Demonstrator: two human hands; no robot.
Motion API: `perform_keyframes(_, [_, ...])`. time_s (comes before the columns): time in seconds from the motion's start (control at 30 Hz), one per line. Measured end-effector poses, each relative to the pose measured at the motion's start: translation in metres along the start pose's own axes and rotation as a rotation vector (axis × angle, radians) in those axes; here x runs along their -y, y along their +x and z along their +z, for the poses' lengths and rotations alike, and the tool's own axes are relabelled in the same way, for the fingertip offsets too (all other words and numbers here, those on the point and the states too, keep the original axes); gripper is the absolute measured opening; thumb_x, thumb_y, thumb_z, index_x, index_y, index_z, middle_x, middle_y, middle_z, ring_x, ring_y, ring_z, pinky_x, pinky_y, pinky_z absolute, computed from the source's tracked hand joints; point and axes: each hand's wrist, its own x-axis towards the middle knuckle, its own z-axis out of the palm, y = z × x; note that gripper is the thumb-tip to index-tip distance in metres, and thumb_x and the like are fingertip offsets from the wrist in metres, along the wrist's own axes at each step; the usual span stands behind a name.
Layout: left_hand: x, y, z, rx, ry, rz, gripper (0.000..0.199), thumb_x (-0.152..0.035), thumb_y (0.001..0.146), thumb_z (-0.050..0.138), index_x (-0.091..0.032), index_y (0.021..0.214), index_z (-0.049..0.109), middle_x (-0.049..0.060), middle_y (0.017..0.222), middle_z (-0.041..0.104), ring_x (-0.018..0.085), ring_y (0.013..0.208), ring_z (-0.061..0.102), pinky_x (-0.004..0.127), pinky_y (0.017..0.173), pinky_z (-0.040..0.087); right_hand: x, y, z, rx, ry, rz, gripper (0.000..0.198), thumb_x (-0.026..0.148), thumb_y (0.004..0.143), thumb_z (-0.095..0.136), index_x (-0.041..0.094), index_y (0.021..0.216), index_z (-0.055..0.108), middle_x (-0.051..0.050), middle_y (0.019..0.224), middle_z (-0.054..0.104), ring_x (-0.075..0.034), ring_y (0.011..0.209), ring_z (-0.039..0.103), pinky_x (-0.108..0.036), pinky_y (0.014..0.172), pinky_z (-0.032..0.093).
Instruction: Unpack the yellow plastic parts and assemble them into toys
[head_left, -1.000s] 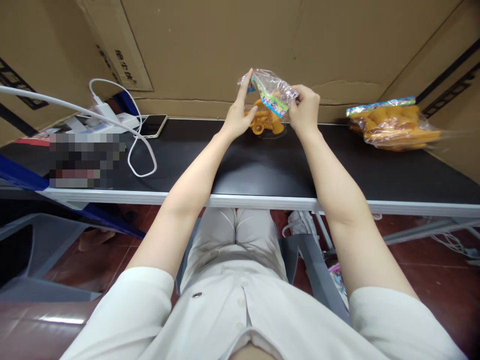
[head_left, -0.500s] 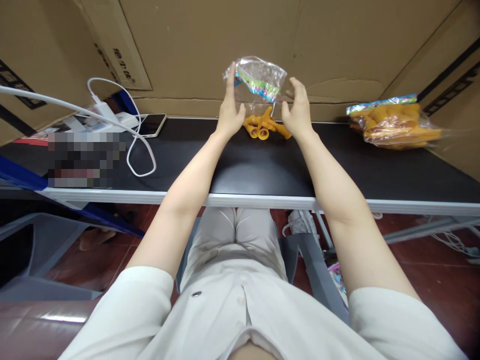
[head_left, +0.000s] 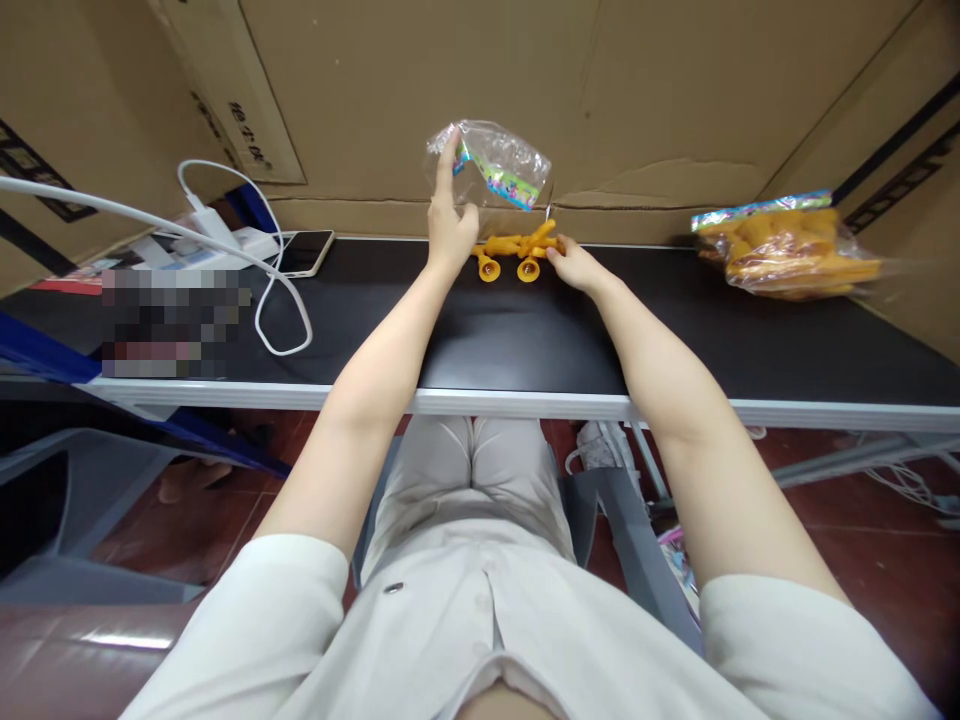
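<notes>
My left hand [head_left: 452, 228] holds a clear plastic bag [head_left: 491, 150] upright by its left side, the index finger stretched along the film. A green, blue and pink printed strip crosses the bag. Below it, several orange plastic pieces [head_left: 517, 246] with flared, cup-like ends lie at the back of the black table [head_left: 517, 345]. My right hand [head_left: 576, 264] is closed on the right end of these pieces, thumb and fingers pinching. Where one piece ends and another begins is hard to make out.
A full bag of orange pieces [head_left: 799, 250] lies at the right. To the left are a phone [head_left: 307, 252], a white cable [head_left: 285, 345] and a white charger [head_left: 214, 222]. Cardboard [head_left: 652, 100] walls in the back. A metal edge [head_left: 517, 402] runs along the front.
My right hand has come down and left from beside the bag and closed on the orange pieces, which now lie more spread out. The bag has shifted slightly left with my left hand.
</notes>
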Motion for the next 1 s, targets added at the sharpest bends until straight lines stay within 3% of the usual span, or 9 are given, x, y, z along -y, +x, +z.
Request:
perform_keyframes(0.13, [-0.011, 0.0, 0.004, -0.06, 0.028, -0.007, 0.07, -0.026, 0.085, 0.068, -0.041, 0.152, 0.054, -0.009, 0.166, 0.051, 0.016, 0.17, 0.016, 0.026, 0.137, 0.021, -0.004, 0.007, -0.007, -0.113, 0.0, -0.052, 0.053, 0.034, 0.108, 0.053, 0.007, 0.154, 0.057, -0.02, 0.159, 0.055, -0.034, 0.152, 0.051, -0.048, 0.131, 0.035])
perform_keyframes(0.2, [-0.017, 0.0, 0.007, -0.077, -0.018, 0.022, 0.071, -0.017, 0.081, 0.063, -0.044, 0.146, 0.058, -0.012, 0.164, 0.053, 0.014, 0.169, 0.021, 0.022, 0.135, 0.025, 0.0, 0.011, -0.01, -0.205, 0.055, -0.103, 0.044, 0.042, 0.11, 0.049, 0.011, 0.135, 0.07, -0.019, 0.144, 0.068, -0.034, 0.142, 0.06, -0.051, 0.126, 0.041])
perform_keyframes(0.27, [-0.024, -0.001, 0.01, -0.073, -0.135, 0.084, 0.076, -0.007, 0.073, 0.057, -0.043, 0.139, 0.061, -0.012, 0.16, 0.057, 0.014, 0.166, 0.03, 0.021, 0.133, 0.03, 0.009, 0.011, -0.012, -0.268, 0.19, -0.126, 0.052, 0.056, 0.111, 0.042, 0.015, 0.114, 0.074, -0.017, 0.123, 0.075, -0.034, 0.128, 0.069, -0.052, 0.117, 0.05])
perform_keyframes(0.37, [-0.04, -0.006, 0.017, -0.038, -0.255, 0.087, 0.072, 0.001, 0.067, 0.05, -0.036, 0.126, 0.069, -0.007, 0.149, 0.066, 0.019, 0.159, 0.045, 0.024, 0.128, 0.04, 0.029, 0.005, -0.016, -0.198, 0.503, -0.104, 0.068, 0.08, 0.102, 0.042, 0.019, 0.103, 0.072, -0.013, 0.102, 0.076, -0.032, 0.109, 0.075, -0.05, 0.099, 0.061])
perform_keyframes(0.47, [-0.059, -0.011, 0.023, -0.017, -0.218, -0.101, 0.059, 0.006, 0.073, 0.047, -0.03, 0.111, 0.075, -0.005, 0.135, 0.074, 0.02, 0.152, 0.054, 0.024, 0.118, 0.048, 0.048, -0.007, -0.022, -0.05, 0.762, -0.061, 0.068, 0.088, 0.092, 0.052, 0.023, 0.102, 0.069, -0.01, 0.094, 0.075, -0.03, 0.105, 0.075, -0.045, 0.09, 0.064])
perform_keyframes(0.63, [-0.063, -0.016, 0.022, 0.031, -0.292, -0.376, 0.043, 0.007, 0.083, 0.043, -0.019, 0.088, 0.077, 0.001, 0.103, 0.08, 0.018, 0.11, 0.074, 0.024, 0.089, 0.056, 0.053, -0.014, -0.032, -0.083, 1.035, 0.031, 0.042, 0.065, 0.106, 0.052, 0.024, 0.101, 0.062, -0.006, 0.109, 0.075, -0.021, 0.102, 0.074, -0.034, 0.085, 0.064])
perform_keyframes(0.7, [-0.055, -0.017, 0.016, 0.04, -0.302, -0.457, 0.037, 0.003, 0.087, 0.043, -0.016, 0.074, 0.072, 0.001, 0.088, 0.077, 0.013, 0.087, 0.072, 0.023, 0.079, 0.054, 0.045, -0.008, -0.033, -0.131, 1.095, 0.074, 0.03, 0.047, 0.112, 0.047, 0.022, 0.102, 0.06, -0.005, 0.112, 0.074, -0.014, 0.093, 0.072, -0.027, 0.081, 0.061])
perform_keyframes(0.8, [-0.04, -0.017, 0.007, 0.088, -0.333, -0.568, 0.036, -0.002, 0.087, 0.045, -0.016, 0.057, 0.059, 0.001, 0.067, 0.067, 0.008, 0.061, 0.059, 0.022, 0.069, 0.052, 0.03, 0.005, -0.028, -0.158, 1.028, 0.083, 0.017, 0.038, 0.106, 0.06, 0.022, 0.1, 0.058, -0.002, 0.105, 0.072, -0.013, 0.088, 0.072, -0.027, 0.078, 0.06])
perform_keyframes(1.0, [-0.02, -0.016, -0.003, 0.092, -0.306, -0.805, 0.032, -0.043, 0.092, 0.069, -0.022, 0.072, 0.056, 0.0, 0.066, 0.064, 0.016, 0.064, 0.068, 0.027, 0.071, 0.057, 0.019, 0.016, -0.008, -0.209, 0.92, 0.065, 0.019, 0.032, 0.097, 0.073, 0.022, 0.095, 0.057, -0.002, 0.096, 0.071, -0.015, 0.082, 0.07, -0.032, 0.076, 0.063])
